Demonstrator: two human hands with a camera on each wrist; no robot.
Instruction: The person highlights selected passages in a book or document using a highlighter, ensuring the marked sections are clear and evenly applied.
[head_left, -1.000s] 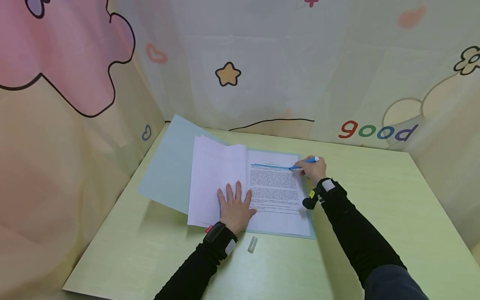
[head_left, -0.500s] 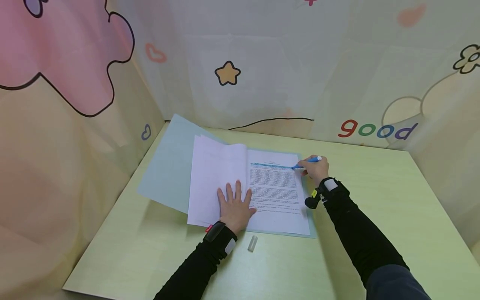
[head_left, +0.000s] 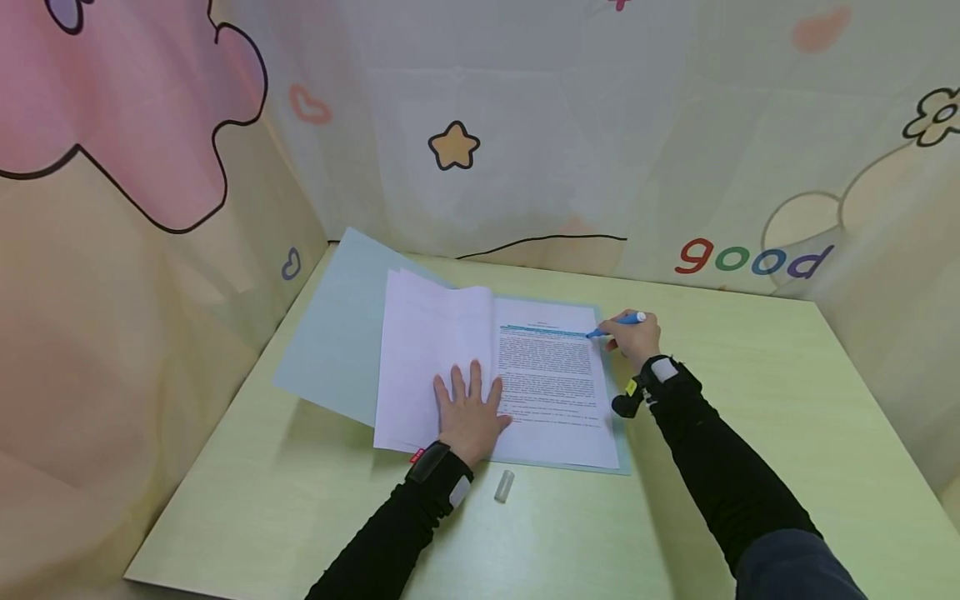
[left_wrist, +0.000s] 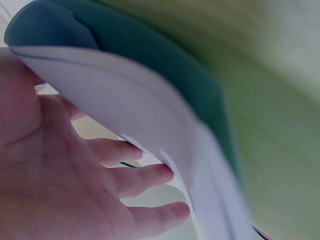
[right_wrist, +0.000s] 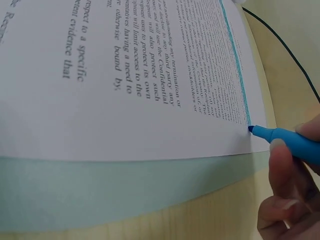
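Note:
My right hand (head_left: pixel 636 337) pinches a blue highlighter (right_wrist: pixel 295 142) between thumb and fingers. Its dark tip meets the printed page (head_left: pixel 555 375) at the right end of a blue line (right_wrist: pixel 235 50) drawn across the text near the top. With fingers spread, my left hand (head_left: pixel 470 421) rests on the turned-back white sheets (head_left: pixel 427 350), close to the fold. The left wrist view shows the fingertips against the curved paper (left_wrist: pixel 115 85). Beneath the sheets lies an open light blue folder (head_left: pixel 330 342).
A small translucent cap (head_left: pixel 505 487) lies on the pale wooden table (head_left: pixel 262 517) just in front of the folder. Printed curtains (head_left: pixel 540 150) rise along the table's back and sides. The folder's left cover slants up off the tabletop.
The right hand and the highlighter have slid a little to the right along the top line, reaching its end. The left hand stays where it was.

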